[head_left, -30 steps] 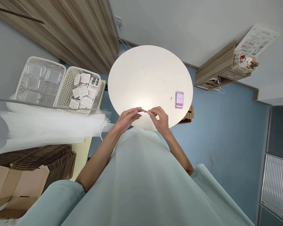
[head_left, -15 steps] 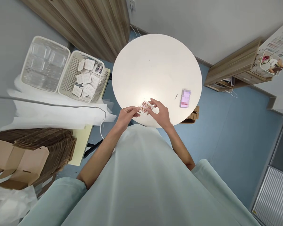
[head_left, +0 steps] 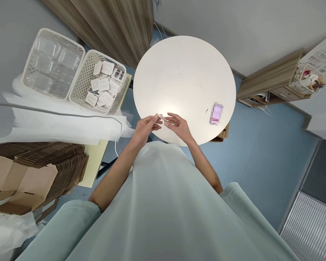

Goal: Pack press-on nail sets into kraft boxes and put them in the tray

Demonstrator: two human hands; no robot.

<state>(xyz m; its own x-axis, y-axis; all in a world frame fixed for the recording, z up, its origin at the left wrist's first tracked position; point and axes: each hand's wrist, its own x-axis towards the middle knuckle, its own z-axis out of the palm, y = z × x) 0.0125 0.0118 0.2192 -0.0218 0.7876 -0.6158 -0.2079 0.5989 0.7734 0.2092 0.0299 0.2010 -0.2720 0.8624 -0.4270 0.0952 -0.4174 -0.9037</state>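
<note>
A small card of press-on nails (head_left: 162, 117), pinkish with shiny bits, is tilted nearly edge-on over the near side of the round white table (head_left: 184, 72). My left hand (head_left: 144, 129) pinches its left end between thumb and fingers. From the other side my right hand (head_left: 180, 127) reaches in, its fingertips and thumb at the card's right end. The faces of the nails are mostly turned out of sight.
A phone-like pixelated item (head_left: 216, 114) lies on the table's right. Left are a basket of white cards (head_left: 80, 81), a basket of clear boxes (head_left: 29, 69), white sheets (head_left: 67, 128) and folded brown cartons (head_left: 70, 163). A wooden cabinet (head_left: 271, 74) stands right.
The nail card has gone from facing up to nearly edge-on and sits slightly further left and higher. My right fingers have shifted to its right end. The camera view has moved a little.
</note>
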